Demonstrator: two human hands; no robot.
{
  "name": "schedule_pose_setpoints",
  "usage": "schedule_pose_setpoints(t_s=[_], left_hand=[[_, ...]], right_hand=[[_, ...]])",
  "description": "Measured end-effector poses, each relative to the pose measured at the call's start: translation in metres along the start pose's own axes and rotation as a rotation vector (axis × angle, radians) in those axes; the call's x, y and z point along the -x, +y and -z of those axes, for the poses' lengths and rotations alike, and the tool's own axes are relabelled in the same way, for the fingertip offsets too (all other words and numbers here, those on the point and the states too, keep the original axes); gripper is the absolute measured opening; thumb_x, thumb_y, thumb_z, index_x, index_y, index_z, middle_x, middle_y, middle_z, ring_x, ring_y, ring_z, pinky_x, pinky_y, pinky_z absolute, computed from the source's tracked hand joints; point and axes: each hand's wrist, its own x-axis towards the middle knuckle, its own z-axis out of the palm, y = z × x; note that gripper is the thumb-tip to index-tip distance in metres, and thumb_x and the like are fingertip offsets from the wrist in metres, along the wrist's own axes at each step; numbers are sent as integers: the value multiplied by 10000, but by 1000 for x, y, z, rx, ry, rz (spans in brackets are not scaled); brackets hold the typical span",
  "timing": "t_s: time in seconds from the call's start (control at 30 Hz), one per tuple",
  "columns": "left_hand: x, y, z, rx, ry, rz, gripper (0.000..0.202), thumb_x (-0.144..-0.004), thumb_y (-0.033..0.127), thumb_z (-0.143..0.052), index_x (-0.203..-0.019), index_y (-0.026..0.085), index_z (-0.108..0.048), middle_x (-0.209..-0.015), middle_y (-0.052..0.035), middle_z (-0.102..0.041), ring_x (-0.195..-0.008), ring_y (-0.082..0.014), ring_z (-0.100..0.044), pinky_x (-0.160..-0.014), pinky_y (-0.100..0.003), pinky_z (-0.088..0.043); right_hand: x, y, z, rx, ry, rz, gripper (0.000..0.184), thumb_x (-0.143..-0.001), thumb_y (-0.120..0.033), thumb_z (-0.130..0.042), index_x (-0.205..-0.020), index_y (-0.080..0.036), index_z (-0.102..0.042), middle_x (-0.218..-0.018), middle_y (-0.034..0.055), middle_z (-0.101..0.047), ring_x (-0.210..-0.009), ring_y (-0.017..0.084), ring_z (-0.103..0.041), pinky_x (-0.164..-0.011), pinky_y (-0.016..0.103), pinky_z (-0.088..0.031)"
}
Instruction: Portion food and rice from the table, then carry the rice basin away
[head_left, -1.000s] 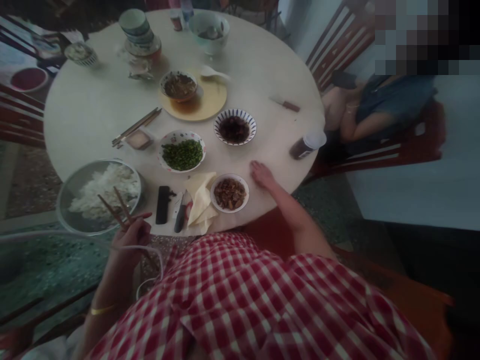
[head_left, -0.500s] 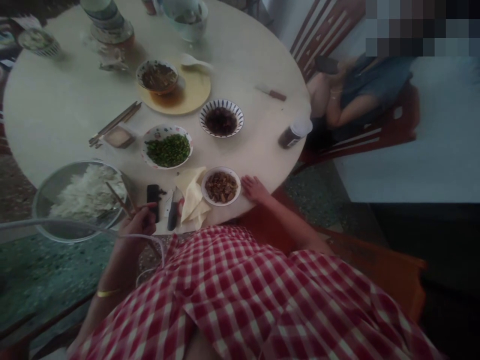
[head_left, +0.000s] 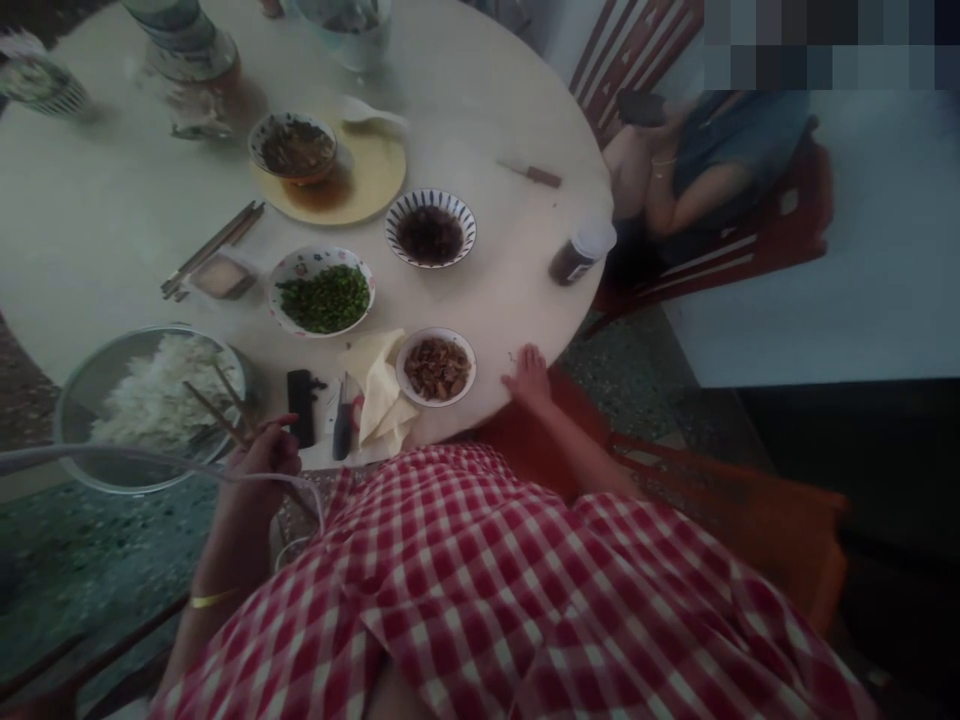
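My left hand (head_left: 264,450) is closed around a pair of chopsticks (head_left: 217,410). Their tips point over the white rice or noodle-like food (head_left: 161,390) in a large clear bowl (head_left: 67,400). Just right of this hand lie a black phone-like slab (head_left: 301,410) and a dark-handled knife (head_left: 342,430). My right hand (head_left: 529,378) rests on the table edge, fingers outstretched, holding nothing. To its left, a small bowl (head_left: 402,385) contains brown chopped food (head_left: 437,368). Between the knife and that bowl lie pale folded sheets (head_left: 386,400).
Farther back on the round table (head_left: 465,300) stand a bowl of chopped greens (head_left: 322,298), a striped bowl (head_left: 394,235), a yellow board (head_left: 382,180) and a lidded jar (head_left: 581,250). A pale cable (head_left: 150,458) crosses before the large bowl. A person (head_left: 697,190) sits at right.
My right hand has slid right along the table edge, away from the bowl of brown food. The chopsticks in my left hand have shifted left and their tips are farther apart.
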Motion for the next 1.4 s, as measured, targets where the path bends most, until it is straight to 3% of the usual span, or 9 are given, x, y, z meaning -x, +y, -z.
schedule_pose_setpoints(t_s=[0.17,0.3,0.4,0.53,0.63,0.87,1.0,1.2,1.4], left_hand=[[-3,4,-6,-11,-35,-19,206,-709,266,-681,-873,143,-658,-458,54,-476,-312,-33,-287,-329,-167,-193],[-1,5,-2,-7,0,-38,221,-687,267,-685,-862,134,-658,-460,49,-480,-316,-35,-291,-324,-163,-183],[2,2,5,-3,21,-21,259,-655,276,-718,-858,128,-657,-461,47,-488,-335,-41,-317,-328,-160,-206],[5,-3,9,1,10,-4,351,-618,317,-776,-884,124,-653,-473,44,-506,-351,-53,-362,-339,-168,-247],[5,-4,7,8,0,10,377,-604,337,-783,-881,124,-642,-463,55,-491,-332,-47,-334,-334,-167,-221],[3,-2,3,-7,5,-16,285,-674,307,-722,-880,126,-643,-464,55,-487,-334,-41,-321,-338,-160,-216],[8,-6,8,9,40,-14,271,-676,290,-700,-876,117,-642,-464,50,-484,-334,-47,-317,-333,-166,-205],[11,-12,17,21,50,13,276,-692,272,-690,-911,111,-643,-478,56,-487,-351,-40,-348,-352,-149,-257],[7,-12,15,39,52,6,242,-709,259,-687,-895,113,-639,-469,55,-494,-324,-38,-330,-333,-153,-229]], right_hand=[[-30,-31,-3,-14,-91,98,710,-956,-450,-390,-1501,-9,-279,-1570,233,-231,-1485,302,-173,-1197,496,-156],[-26,-16,9,-48,-145,260,545,-968,-326,-345,-1446,-78,-429,-1530,162,-373,-1455,254,-280,-1192,453,-221],[-18,3,21,-101,-167,328,514,-965,-336,-355,-1396,-92,-496,-1472,149,-464,-1406,233,-368,-1159,407,-306],[-13,12,35,4,-29,192,604,-920,-512,-473,-1340,-83,-534,-1384,197,-516,-1274,293,-469,-1059,413,-378],[-15,8,41,188,-3,82,652,-852,-648,-514,-1137,-74,-639,-1150,211,-616,-1066,325,-531,-922,428,-396],[-35,-10,41,334,-86,136,643,-881,-676,-424,-950,-91,-682,-979,197,-641,-1001,308,-498,-831,393,-312],[-38,-20,41,354,-118,150,553,-939,-560,-394,-955,-91,-688,-955,191,-661,-1004,311,-507,-833,403,-299],[-37,-26,45,363,-185,154,330,-933,-155,-357,-946,-60,-673,-915,206,-671,-936,278,-545,-817,385,-298],[-44,-27,62,333,-185,50,295,-920,-137,-397,-899,-77,-685,-832,170,-672,-823,244,-562,-755,353,-314]])
